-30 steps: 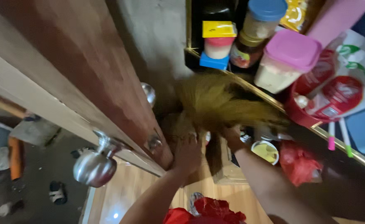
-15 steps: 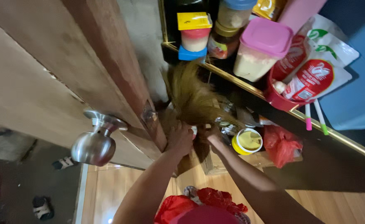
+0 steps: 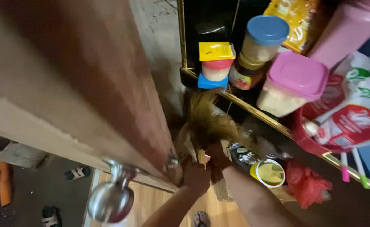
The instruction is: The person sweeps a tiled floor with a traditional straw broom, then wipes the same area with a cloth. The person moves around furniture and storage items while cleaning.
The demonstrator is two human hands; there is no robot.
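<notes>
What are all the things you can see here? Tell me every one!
door: one, brown wood, left side
doorknob: one, silver, on the door's edge
broom: one, brown bristles, by the shelf, in both hands
jars: one with a blue lid, one with a pink lid, on the shelf
small box: one, yellow, on the shelf
cup: one, yellow, lower down
bag: one, red, beside the cup
left hand: grip on the broom
right hand: grip on the broom

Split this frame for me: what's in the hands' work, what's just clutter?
In hand:
- straw broom, bristles up
- left hand and right hand, both gripping the broom low down

Lying about:
- wooden door with metal knob
- pink-lidded tub
- blue-lidded jar
- red bag
- yellow cup
</notes>
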